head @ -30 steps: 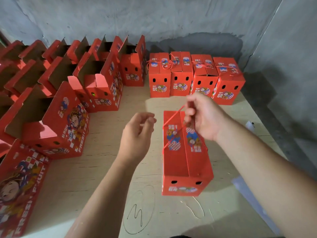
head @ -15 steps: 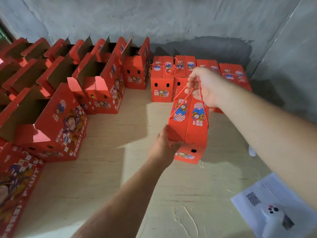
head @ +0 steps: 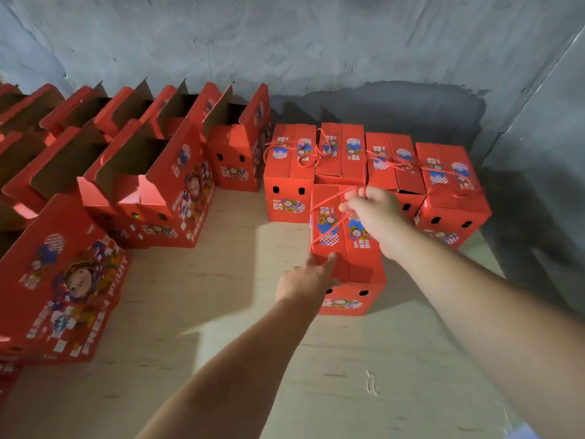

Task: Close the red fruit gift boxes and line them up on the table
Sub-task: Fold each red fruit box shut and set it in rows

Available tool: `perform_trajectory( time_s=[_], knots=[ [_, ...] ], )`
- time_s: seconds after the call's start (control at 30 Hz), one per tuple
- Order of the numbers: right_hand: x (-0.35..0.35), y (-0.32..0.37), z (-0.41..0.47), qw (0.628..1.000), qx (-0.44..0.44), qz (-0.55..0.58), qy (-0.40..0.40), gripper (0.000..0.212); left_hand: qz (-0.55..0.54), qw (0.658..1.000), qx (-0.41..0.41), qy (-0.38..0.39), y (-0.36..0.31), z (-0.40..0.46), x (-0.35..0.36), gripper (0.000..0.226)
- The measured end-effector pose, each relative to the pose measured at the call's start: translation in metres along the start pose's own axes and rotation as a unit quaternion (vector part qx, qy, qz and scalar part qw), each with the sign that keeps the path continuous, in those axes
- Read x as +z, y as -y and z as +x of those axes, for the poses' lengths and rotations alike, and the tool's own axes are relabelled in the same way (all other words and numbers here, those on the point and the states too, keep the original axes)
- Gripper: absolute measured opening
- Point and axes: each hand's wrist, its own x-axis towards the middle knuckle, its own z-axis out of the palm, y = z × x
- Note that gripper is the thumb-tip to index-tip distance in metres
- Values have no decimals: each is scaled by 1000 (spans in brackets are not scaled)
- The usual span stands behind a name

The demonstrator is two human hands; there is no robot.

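Right hand (head: pixel 375 213) pinches cord (head: pixel 329 228) atop closed box (head: pixel 345 251); left hand (head: pixel 305 280) presses open-fingered on box's near-left corner.

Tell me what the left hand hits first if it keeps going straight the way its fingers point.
The left hand already touches the closed box held by its cord; beyond it, probably the back-row boxes.

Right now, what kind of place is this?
Probably a plain packing room or storeroom. Many red fruit gift boxes stand in rows on a bare plywood table, against a rough grey concrete wall.
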Motion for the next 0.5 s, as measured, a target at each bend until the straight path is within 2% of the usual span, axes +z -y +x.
perform_trajectory(
  time_s=[0.03, 0.07, 0.13, 0.17, 0.2, 0.27, 0.33, 0.43, 0.5],
  knots=[
    [-2, -15, 6, 999, -16, -29, -17, 13, 1, 1000, 2, -1, -1, 8, 2, 61],
    [-1, -32, 10, 996, -25, -78, -37, 22, 3, 1000, 1, -5, 0, 15, 4, 63],
    [5, -68, 9, 978, -14, -201, -54, 71, 4, 1000, 0, -12, 4, 23, 7, 64],
    [10, -82, 4, 972, -9, -229, -46, 88, 7, 1000, 4, -17, 6, 25, 9, 64],
    [16, -94, -2, 968, -17, -248, -26, 93, 9, 1000, 11, -22, 9, 26, 10, 63],
    [24, -114, -9, 942, -76, -326, 0, 80, 3, 999, 26, -32, 12, 25, 11, 59],
    [29, -121, -11, 913, -111, -393, -27, 65, -17, 998, 44, -39, 15, 26, 11, 55],
    [39, -118, -15, 905, -86, -413, -52, 64, -40, 995, 68, -53, 23, 25, 5, 53],
    [46, -117, -19, 896, -103, -429, -48, 62, -54, 994, 66, -63, 32, 23, 2, 54]
  ],
)
